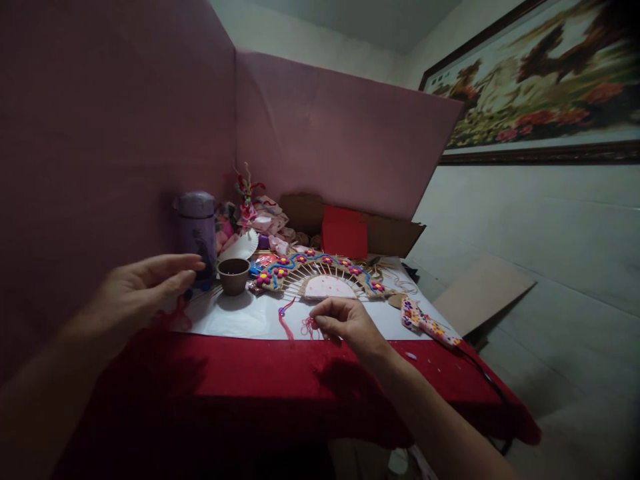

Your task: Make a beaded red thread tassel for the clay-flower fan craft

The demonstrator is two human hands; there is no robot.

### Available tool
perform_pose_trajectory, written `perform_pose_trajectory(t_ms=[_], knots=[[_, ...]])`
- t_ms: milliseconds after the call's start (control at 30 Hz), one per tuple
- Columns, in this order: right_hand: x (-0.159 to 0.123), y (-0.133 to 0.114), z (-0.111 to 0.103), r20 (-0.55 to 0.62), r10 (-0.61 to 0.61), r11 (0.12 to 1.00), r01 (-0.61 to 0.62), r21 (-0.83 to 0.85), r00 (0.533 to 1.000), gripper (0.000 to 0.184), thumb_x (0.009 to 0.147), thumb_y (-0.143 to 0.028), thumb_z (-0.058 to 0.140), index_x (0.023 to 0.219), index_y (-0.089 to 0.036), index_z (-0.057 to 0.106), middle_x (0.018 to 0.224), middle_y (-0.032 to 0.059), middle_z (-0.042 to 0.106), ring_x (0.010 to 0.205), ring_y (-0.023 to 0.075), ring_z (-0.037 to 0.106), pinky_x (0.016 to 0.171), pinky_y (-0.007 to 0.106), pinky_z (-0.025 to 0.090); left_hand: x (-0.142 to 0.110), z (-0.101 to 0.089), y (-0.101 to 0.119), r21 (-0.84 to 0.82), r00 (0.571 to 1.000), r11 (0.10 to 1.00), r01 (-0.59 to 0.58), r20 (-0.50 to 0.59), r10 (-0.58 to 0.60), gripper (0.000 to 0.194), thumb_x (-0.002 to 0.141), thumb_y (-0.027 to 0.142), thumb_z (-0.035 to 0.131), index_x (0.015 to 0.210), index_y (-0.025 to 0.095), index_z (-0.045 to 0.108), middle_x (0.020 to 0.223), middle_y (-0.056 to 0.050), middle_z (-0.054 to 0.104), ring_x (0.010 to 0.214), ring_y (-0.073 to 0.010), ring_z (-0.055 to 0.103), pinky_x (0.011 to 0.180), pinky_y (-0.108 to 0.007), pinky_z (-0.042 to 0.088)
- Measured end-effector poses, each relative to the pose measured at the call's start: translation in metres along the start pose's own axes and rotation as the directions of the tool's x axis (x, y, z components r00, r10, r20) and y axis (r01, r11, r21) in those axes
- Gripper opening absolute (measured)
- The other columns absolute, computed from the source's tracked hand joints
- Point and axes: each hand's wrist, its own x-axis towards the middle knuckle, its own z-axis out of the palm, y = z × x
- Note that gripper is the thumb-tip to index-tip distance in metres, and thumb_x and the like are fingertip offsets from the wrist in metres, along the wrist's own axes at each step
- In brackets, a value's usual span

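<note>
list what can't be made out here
- Thread: part hidden by the right hand, head view.
- Cup: contents too small and dark, head view.
- Painting: cut off by right edge, head view.
- Left hand: any fine strand in it too dim to tell, head view.

On the table lies a big sheet, and on it sits a fan, with a tassel and some threads in front of it. A cup stands left of the fan, and a flask is behind the cup, more to the left. Behind the fan, a card leans on some cardboard, and a framed picture hangs on the wall to the right.
</note>
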Motion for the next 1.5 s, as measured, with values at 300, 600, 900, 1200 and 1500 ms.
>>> perform_pose_trajectory(t_ms=[300, 600, 900, 1200, 1500], knots=[[0.011, -0.016, 0.004, 0.021, -0.087, 0.996, 0.088, -0.013, 0.996, 0.016, 0.064, -0.027, 0.072, 0.073, -0.014, 0.065, 0.058, -0.0018, 0.060, 0.044, 0.0064, 0.047, 0.036, 0.017, 0.030, -0.009, 0.111, 0.005, -0.379, 0.628, 0.835, 0.399, 0.777, 0.052, 0.057, 0.060, 0.016, 0.075, 0.114, 0.021, 0.055, 0.104, -0.008, 0.065, 0.063, -0.0152, 0.065, 0.045, -0.021, 0.040], [0.030, -0.012, -0.027, -0.091, -0.132, 0.991, 0.134, 0.019, 0.987, 0.020, 0.062, -0.030, 0.072, 0.071, -0.015, 0.061, 0.051, -0.0059, 0.052, 0.038, 0.0037, 0.036, 0.035, 0.018, 0.025, 0.014, 0.138, -0.002, -0.318, 0.681, 0.916, 0.243, 0.729, 0.072, 0.031, 0.067, 0.038, 0.071, 0.060, 0.012, 0.056, 0.046, 0.002, 0.052, 0.036, -0.0051, 0.038, 0.037, -0.020, 0.023], [0.039, 0.003, -0.041, -0.253, -0.431, 0.805, 0.243, -0.541, 0.866, 0.024, 0.083, -0.035, 0.054, 0.070, -0.018, 0.063, 0.073, 0.0042, 0.058, 0.070, 0.0166, 0.054, 0.064, 0.029, 0.042, 0.022, 0.142, -0.003, -0.282, 0.756, 0.939, 0.199, 0.653, 0.035, 0.034, 0.066, 0.044, 0.071, 0.067, 0.012, 0.058, 0.042, 0.005, 0.046, 0.036, -0.0038, 0.031, 0.039, -0.020, 0.013], [0.068, -0.018, -0.027, 0.117, -0.433, 0.635, 0.395, -0.665, 0.894, 0.018, 0.082, -0.034, 0.060, 0.074, -0.018, 0.065, 0.074, 0.0021, 0.063, 0.067, 0.0144, 0.055, 0.063, 0.026, 0.038, 0.039, 0.153, 0.014, -0.258, 0.800, 0.963, 0.081, 0.593, 0.092, 0.032, 0.061, 0.040, 0.072, 0.069, 0.011, 0.062, 0.042, 0.009, 0.038, 0.037, -0.0042, 0.027, 0.041, -0.021, 0.014], [0.069, 0.020, -0.030, -0.184, -0.321, 0.908, 0.247, -0.339, 0.929, 0.035, 0.089, -0.048, 0.044, 0.075, -0.018, 0.056, 0.060, -0.0018, 0.048, 0.055, 0.0122, 0.045, 0.053, 0.024, 0.036, 0.053, 0.164, -0.011, -0.295, 0.788, 0.946, 0.132, 0.610, 0.081, 0.028, 0.060, 0.037, 0.073, 0.069, 0.013, 0.061, 0.044, 0.008, 0.042, 0.039, -0.0044, 0.029, 0.042, -0.021, 0.015]])
